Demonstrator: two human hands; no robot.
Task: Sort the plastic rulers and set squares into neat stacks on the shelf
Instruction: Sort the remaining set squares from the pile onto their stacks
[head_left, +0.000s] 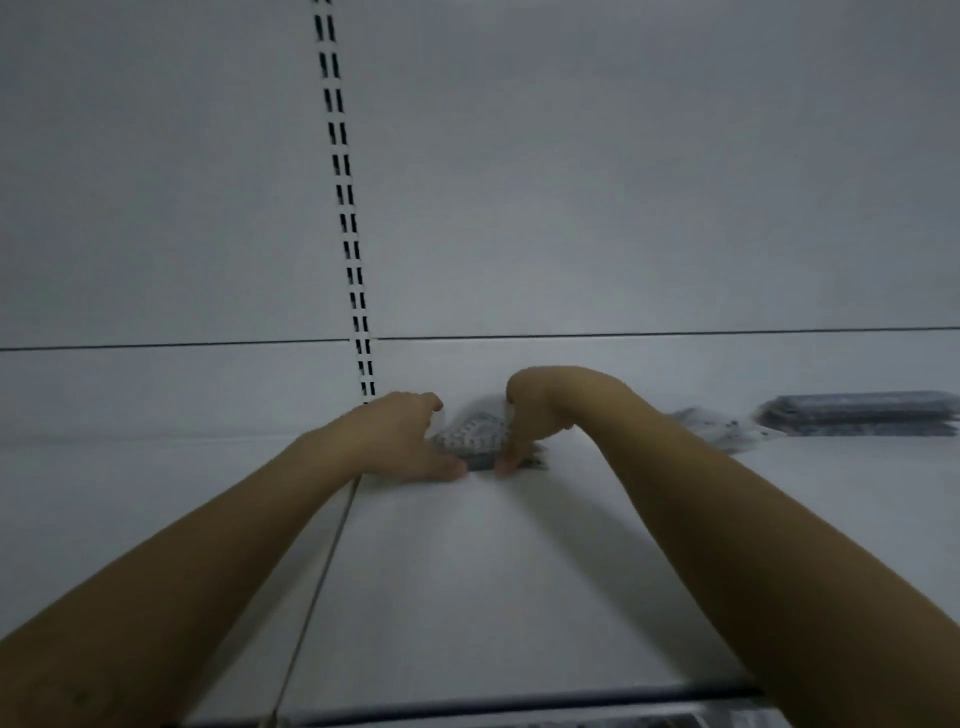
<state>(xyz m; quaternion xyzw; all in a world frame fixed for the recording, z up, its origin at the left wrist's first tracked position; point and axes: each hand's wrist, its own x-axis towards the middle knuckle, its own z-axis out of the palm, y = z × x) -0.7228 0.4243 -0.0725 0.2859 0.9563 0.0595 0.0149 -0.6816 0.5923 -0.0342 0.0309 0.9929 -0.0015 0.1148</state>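
A small stack of clear plastic set squares (475, 436) lies near the back of the white shelf (467, 571). My left hand (400, 436) presses against its left side and my right hand (530, 415) against its right side, thumbs at the front edge. The stack is blurred and partly hidden by my fingers. Further right lie a few loose clear pieces (717, 428) and a long dark stack of rulers (857, 413).
The white back wall (623, 182) rises behind the shelf, with a slotted upright rail (345, 208) left of centre. A seam (322, 571) in the shelf runs under my left forearm. The shelf's dark front edge (519, 706) is at the bottom.
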